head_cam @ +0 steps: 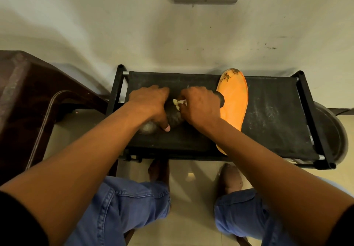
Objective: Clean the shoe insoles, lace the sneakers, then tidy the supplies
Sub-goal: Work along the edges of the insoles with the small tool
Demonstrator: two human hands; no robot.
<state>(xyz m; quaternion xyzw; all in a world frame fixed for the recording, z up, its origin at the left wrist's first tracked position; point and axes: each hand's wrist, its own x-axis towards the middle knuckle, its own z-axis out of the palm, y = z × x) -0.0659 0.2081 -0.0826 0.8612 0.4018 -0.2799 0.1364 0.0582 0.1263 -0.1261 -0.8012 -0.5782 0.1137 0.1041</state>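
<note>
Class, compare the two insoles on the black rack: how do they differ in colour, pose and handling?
The orange insole lies untouched with its whole top showing; the dark insole is mostly hidden under both hands. The left hand presses it down while the right hand pinches a pale wad against it. Both rest on the black rack.

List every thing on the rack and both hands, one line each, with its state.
Dark insole: flat on the rack, held down and being wiped.
Orange insole: lying orange side up, its far tip worn, partly under the right forearm.
White wipe: pinched, pressed on the dark insole.
Left hand: presses the dark insole.
Right hand: pinches the wipe.
Black rack: top dusty, smeared.
</note>
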